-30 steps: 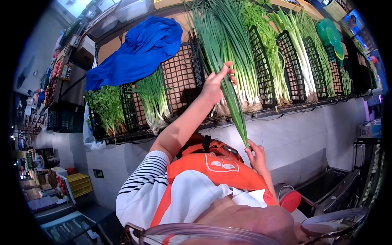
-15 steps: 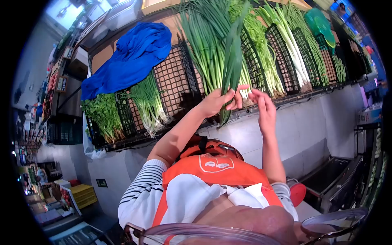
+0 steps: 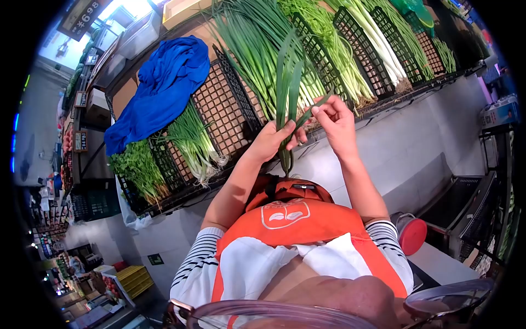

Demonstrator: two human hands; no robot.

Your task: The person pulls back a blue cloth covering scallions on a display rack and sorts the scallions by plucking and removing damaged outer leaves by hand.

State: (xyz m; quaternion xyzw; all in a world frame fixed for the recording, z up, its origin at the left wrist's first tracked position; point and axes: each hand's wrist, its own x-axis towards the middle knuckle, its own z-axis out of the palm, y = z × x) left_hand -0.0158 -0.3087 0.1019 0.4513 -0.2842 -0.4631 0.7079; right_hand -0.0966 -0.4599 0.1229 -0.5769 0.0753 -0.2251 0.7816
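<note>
My left hand (image 3: 269, 143) is closed around a bundle of long flat green leaves (image 3: 287, 77), whose lower ends hang in front of my apron. One leaf splits off to the right, and its end lies between the thumb and fingers of my right hand (image 3: 338, 125). Both hands are just in front of the rack's front edge. Beyond them lies a large heap of green onions (image 3: 255, 60), white stems toward me, partly hidden by the held leaves.
Black mesh dividers (image 3: 361, 55) separate the vegetables. A blue cloth (image 3: 164, 82) covers part of the left side, near small scallions (image 3: 192, 140) and leafy herbs (image 3: 139, 170). Thick white-stemmed leeks (image 3: 381, 46) lie to the right. A red round object (image 3: 412, 237) stands low at right.
The leaves are now more upright and fanned apart, with one drawn to the right. My right hand has come down and closed on that leaf. The view has shifted a little.
</note>
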